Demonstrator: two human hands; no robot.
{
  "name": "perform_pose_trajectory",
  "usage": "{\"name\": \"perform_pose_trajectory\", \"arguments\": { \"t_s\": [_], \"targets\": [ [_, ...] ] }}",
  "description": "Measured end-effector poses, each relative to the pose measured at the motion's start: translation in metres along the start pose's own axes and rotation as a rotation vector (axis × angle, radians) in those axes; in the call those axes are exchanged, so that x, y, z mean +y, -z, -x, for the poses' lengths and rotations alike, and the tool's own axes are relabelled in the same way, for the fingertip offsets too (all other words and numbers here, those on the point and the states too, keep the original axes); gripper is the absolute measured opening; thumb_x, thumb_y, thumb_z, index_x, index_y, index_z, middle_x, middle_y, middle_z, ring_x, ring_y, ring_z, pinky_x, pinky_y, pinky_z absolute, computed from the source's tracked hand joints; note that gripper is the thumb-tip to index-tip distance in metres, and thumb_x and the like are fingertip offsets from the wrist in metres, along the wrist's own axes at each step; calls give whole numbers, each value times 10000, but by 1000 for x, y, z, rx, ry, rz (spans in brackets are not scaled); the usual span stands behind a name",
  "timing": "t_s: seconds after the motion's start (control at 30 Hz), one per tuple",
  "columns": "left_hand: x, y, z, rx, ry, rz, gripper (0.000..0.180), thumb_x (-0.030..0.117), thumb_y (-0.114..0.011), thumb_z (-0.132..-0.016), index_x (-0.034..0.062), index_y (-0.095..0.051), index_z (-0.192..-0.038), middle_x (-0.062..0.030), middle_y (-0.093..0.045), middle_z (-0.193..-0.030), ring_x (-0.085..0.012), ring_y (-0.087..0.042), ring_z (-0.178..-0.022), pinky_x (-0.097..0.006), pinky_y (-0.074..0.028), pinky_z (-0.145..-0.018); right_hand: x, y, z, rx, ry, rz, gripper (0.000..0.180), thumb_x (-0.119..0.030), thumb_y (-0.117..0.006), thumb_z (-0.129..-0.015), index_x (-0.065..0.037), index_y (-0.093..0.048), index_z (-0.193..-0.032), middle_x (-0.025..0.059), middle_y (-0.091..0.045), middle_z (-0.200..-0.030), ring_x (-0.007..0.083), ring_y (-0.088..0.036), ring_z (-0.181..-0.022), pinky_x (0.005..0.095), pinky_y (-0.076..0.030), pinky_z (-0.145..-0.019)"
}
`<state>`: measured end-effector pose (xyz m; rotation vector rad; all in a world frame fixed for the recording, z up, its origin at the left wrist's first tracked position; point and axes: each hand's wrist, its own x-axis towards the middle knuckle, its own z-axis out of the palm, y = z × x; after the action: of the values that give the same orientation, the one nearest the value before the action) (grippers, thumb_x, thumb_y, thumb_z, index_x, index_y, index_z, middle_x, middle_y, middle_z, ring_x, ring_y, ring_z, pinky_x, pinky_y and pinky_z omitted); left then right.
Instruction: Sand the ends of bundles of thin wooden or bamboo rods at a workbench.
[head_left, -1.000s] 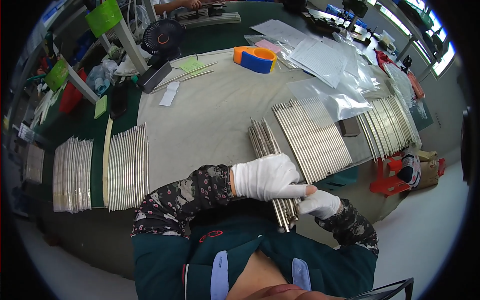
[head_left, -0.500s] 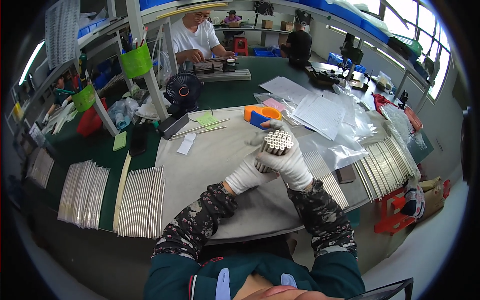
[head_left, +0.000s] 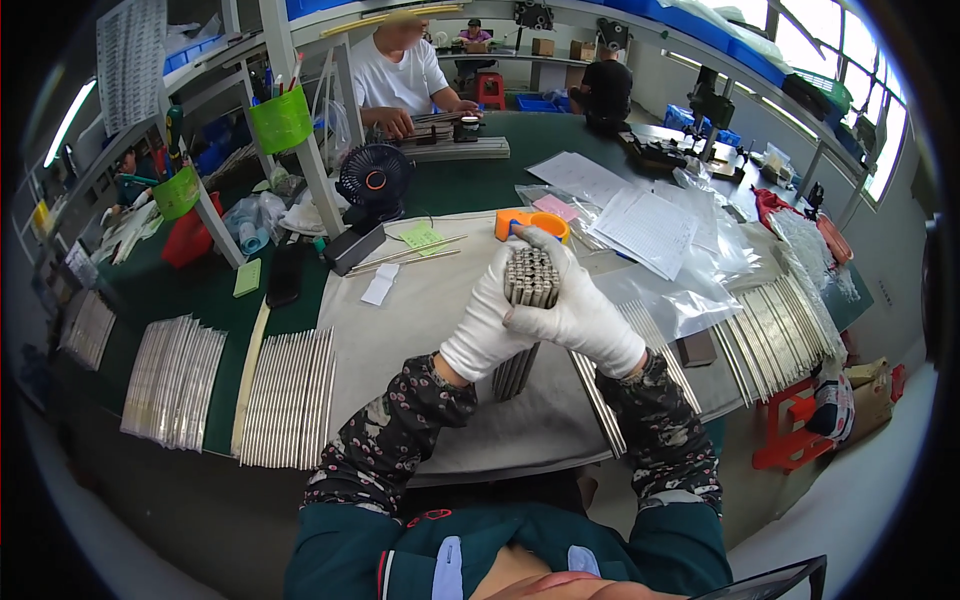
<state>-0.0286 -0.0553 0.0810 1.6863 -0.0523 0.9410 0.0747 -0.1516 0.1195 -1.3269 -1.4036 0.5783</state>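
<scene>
A thick bundle of slim metal rods stands roughly upright between my hands, its rod ends facing up and its lower length showing beneath my wrists. My left hand, in a white glove, is wrapped round the near left side. From the right, my gloved right hand closes round the same bundle, fingers behind it and thumb across the front. Just beyond my fingers sits an orange and blue tape dispenser. Two or more loose rods lie on the grey cloth beside my right forearm.
Rows of rods and plastic-wrapped rods lie at left. More rods and a dark block lie at right. Papers, plastic bags and a small fan stand farther back. A co-worker works across the table.
The bundle has turned more upright, with its lower length now visible below my hands. My left hand has moved up it, and my right fingers have closed round the far side.
</scene>
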Motion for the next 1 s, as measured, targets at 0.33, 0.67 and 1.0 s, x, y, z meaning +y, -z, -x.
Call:
{"name": "perform_pose_trajectory", "arguments": {
  "t_s": [0.33,0.67,1.0],
  "targets": [
    [13,-3,4,116,101,44,402,-20,-674,-719,59,-494,-1070,18,-591,-824,-61,-570,-759,-233,-492,-684,100,127,109,712,-598,1081,782,-477,-689,-763,18,-467,-1327,242,-520,-1286,369,-504,-1180,423,-399,-1002],
    [5,-3,0,144,-7,-14,341,6,-670,-723,57,-498,-1012,16,-593,-807,-61,-576,-743,-234,-491,-688,126,157,159,767,-1039,1131,717,-465,-651,-743,-73,-501,-1324,283,-550,-1193,382,-518,-1150,431,-442,-963],
    [0,-12,-12,116,67,-14,335,43,-670,-738,64,-508,-1030,-1,-608,-871,-93,-597,-791,-253,-503,-726,-35,53,70,624,342,610,447,-236,-656,-843,-67,-587,-1251,163,-509,-1153,258,-561,-1012,351,-455,-899]
  ]
}}
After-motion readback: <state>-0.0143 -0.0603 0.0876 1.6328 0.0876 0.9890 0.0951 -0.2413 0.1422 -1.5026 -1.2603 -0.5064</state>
